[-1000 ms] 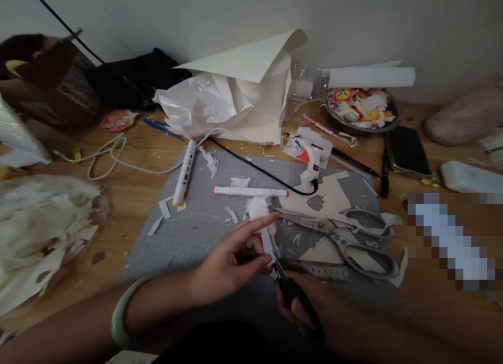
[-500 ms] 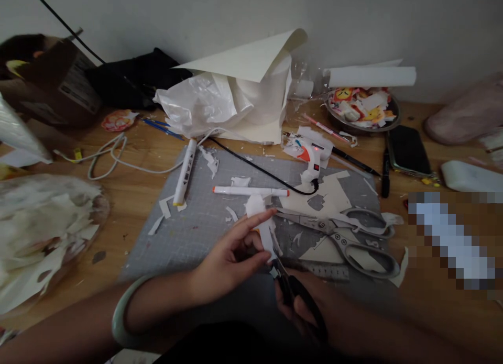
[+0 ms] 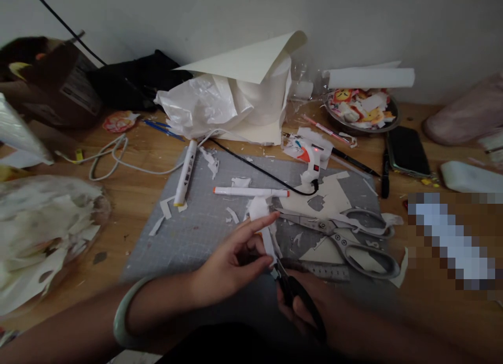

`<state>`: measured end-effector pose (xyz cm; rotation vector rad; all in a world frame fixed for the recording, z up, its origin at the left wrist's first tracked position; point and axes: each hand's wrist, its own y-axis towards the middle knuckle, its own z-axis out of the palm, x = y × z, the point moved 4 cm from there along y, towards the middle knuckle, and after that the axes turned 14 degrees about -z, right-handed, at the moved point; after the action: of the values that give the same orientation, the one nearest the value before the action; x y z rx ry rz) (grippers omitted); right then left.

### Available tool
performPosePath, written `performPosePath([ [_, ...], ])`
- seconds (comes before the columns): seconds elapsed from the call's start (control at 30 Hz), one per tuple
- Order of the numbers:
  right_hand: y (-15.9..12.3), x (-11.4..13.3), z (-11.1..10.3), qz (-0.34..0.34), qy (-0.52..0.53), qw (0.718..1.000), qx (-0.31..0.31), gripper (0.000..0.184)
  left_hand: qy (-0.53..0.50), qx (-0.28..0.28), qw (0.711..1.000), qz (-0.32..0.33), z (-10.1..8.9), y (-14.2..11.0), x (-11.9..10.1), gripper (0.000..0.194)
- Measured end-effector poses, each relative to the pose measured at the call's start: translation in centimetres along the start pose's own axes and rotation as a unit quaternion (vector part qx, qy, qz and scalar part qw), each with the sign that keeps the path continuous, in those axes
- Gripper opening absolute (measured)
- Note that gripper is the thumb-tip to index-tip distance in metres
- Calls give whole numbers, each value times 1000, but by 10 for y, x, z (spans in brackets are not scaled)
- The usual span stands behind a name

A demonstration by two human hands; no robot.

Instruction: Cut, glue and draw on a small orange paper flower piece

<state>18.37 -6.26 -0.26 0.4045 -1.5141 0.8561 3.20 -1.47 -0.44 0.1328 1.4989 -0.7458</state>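
My left hand (image 3: 239,256) pinches a narrow piece of white paper (image 3: 268,242) over the cutting mat (image 3: 157,254), its index finger stretched along the top. Wrapped round the black handles of a small pair of scissors (image 3: 301,298) is my right hand (image 3: 316,296). The blades meet the near end of the paper beside my left fingertips; how far apart they are I cannot tell. Just beyond, a white marker with orange ends (image 3: 251,191) lies on the mat. Large grey scissors (image 3: 338,230) rest to the right, over cut pale card (image 3: 334,191).
A white glue gun (image 3: 312,162) with a red light stands behind the card, its black cable crossing the mat. Another marker (image 3: 185,173) lies left. At the back are a bowl of scraps (image 3: 361,110), a phone (image 3: 408,150) and a crumpled plastic bag (image 3: 200,102). A ruler (image 3: 326,271) lies near my right hand.
Hardly anything differs. My left hand and the paper have shifted very slightly, with the scissors staying at the paper's near end.
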Motion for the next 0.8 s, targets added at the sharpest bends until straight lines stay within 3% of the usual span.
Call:
performPosePath([
  [0.1, -1, -1, 0, 4, 12, 1000, -4, 69, -11, -2, 1000, 4, 0, 0, -1, 61],
  [0.3, -3, -13, 2, -34, 56, 996, -52, 51, -70, 21, 997, -9, 2, 3, -3, 62],
  [0.5, -2, -16, 4, -44, 54, 994, -80, 53, -100, 14, 995, -4, 1, 3, -5, 61],
  [0.67, -4, -5, 4, 18, 57, 998, -10, 61, -98, 9, 995, 7, 1, 2, -5, 62],
  [0.8, -5, 3, 1, -6, 43, 999, 30, 66, -92, 9, 996, 16, 0, 2, -5, 63],
])
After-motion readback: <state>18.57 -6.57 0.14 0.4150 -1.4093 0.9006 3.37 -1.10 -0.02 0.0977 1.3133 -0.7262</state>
